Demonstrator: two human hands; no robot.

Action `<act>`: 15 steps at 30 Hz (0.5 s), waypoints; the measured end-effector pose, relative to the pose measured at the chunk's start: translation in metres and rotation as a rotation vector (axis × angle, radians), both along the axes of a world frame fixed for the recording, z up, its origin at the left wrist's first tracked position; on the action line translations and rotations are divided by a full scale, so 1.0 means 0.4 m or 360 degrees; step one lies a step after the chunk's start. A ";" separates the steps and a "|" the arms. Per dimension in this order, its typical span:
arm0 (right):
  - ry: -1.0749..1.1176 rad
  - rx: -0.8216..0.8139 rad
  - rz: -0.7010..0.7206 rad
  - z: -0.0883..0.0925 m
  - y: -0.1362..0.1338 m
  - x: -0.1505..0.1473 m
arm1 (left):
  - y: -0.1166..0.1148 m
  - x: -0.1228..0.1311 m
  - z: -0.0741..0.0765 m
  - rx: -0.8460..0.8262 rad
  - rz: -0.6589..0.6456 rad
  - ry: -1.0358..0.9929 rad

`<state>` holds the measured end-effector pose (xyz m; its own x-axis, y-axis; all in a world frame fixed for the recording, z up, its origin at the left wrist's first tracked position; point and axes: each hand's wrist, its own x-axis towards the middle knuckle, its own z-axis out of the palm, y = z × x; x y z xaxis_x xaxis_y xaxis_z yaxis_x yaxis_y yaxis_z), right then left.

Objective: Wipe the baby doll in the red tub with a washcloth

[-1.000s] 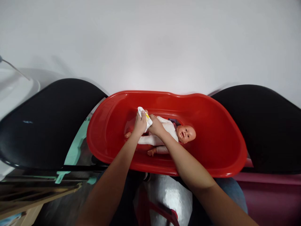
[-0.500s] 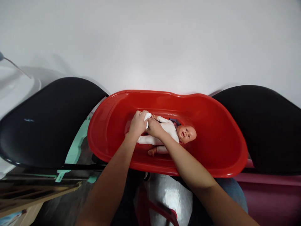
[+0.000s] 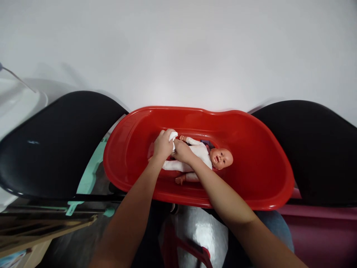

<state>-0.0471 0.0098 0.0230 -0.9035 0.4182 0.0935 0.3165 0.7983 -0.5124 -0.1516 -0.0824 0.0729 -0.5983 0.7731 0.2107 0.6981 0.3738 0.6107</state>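
Observation:
A baby doll [image 3: 199, 156] in a white body suit lies on its back in a red plastic baby tub [image 3: 251, 175], head to the right. My left hand [image 3: 162, 145] is closed on a small white cloth [image 3: 173, 136] over the doll's lower body. My right hand [image 3: 182, 152] presses against the same cloth and the doll's leg, fingers curled round it. The doll's one bare foot sticks out towards me below my right wrist.
Two black chair backs [image 3: 55, 149] [image 3: 312, 149] flank the tub against a white wall. A mint-green frame [image 3: 89, 178] shows under the left chair. A white basin edge [image 3: 19, 100] lies far left, and a red strap sits below the tub.
The white cloth, held up and spread a second ago, is now bunched low between my hands. Both hands have dropped slightly towards the doll's legs.

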 end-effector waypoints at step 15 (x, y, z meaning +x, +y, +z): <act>-0.0064 0.0019 -0.0117 0.036 -0.002 0.006 | 0.020 -0.047 0.002 0.0907 0.0383 -0.1160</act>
